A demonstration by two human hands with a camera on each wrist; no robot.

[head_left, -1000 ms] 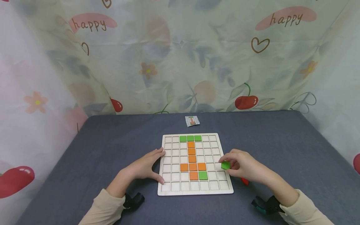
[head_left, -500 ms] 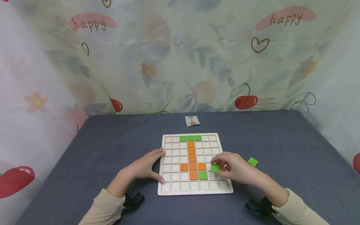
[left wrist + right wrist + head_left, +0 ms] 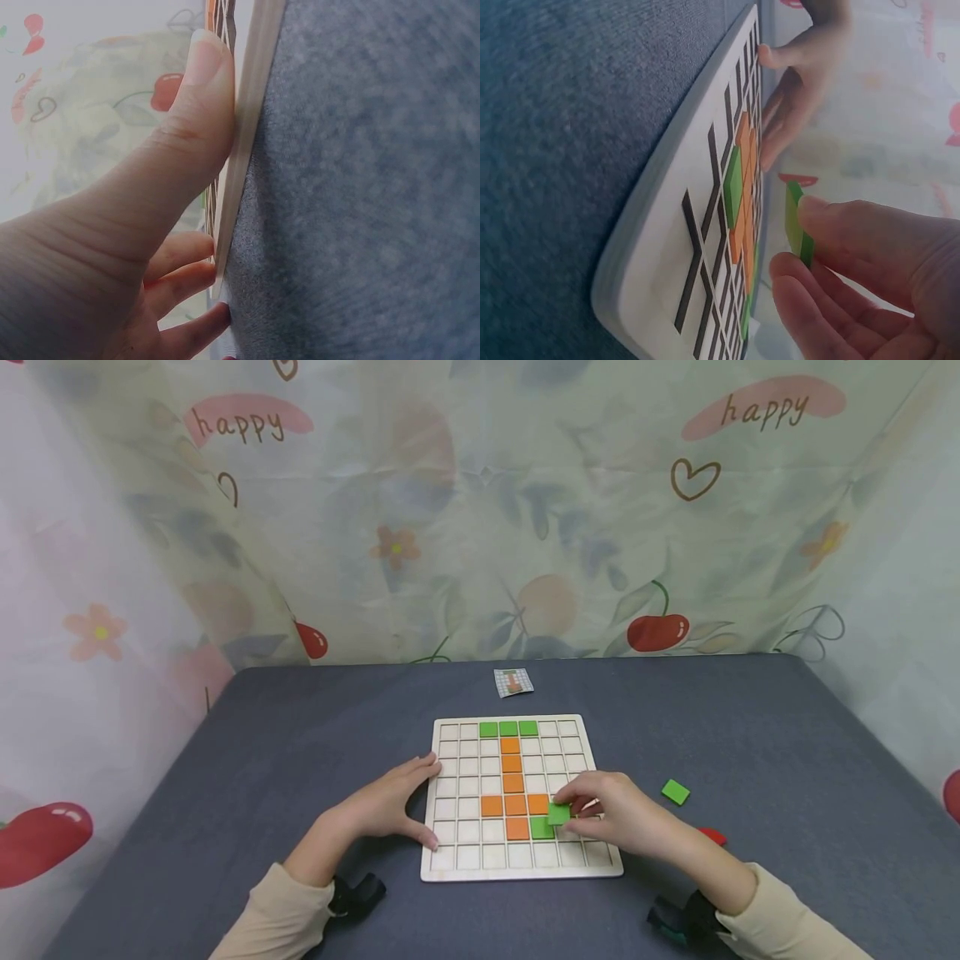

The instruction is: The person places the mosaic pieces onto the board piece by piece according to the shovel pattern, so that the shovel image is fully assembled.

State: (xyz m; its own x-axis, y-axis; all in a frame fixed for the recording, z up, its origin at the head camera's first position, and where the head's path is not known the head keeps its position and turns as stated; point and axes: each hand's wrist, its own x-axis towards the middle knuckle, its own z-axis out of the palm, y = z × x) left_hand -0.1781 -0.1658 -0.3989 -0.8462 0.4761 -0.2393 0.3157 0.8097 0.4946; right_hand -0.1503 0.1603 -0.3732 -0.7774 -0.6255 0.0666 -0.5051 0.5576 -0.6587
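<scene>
In the head view a white grid board (image 3: 447, 862) lies on the dark tabletop, with orange tiles (image 3: 512, 764) in a column and green tiles (image 3: 508, 728) along its far row. Spread along the board's left edge, my left hand (image 3: 382, 802) touches the rim with thumb and fingertips. My right hand (image 3: 618, 810) pinches a green square tile (image 3: 558, 814) above the board's right part, beside another green tile (image 3: 541, 828) set in the grid. The right wrist view shows that held tile (image 3: 797, 223) tilted on edge between thumb and fingers, apart from the board.
A loose green tile (image 3: 676, 792) lies on the table right of the board. Partly behind my right forearm is a red piece (image 3: 713, 836). A small card (image 3: 513, 682) with a printed grid pattern lies beyond the board's far edge.
My right hand has carried the green tile leftward from the board's right edge to near the orange and green tiles. The loose green tile and red piece came into sight. My left hand stays put.
</scene>
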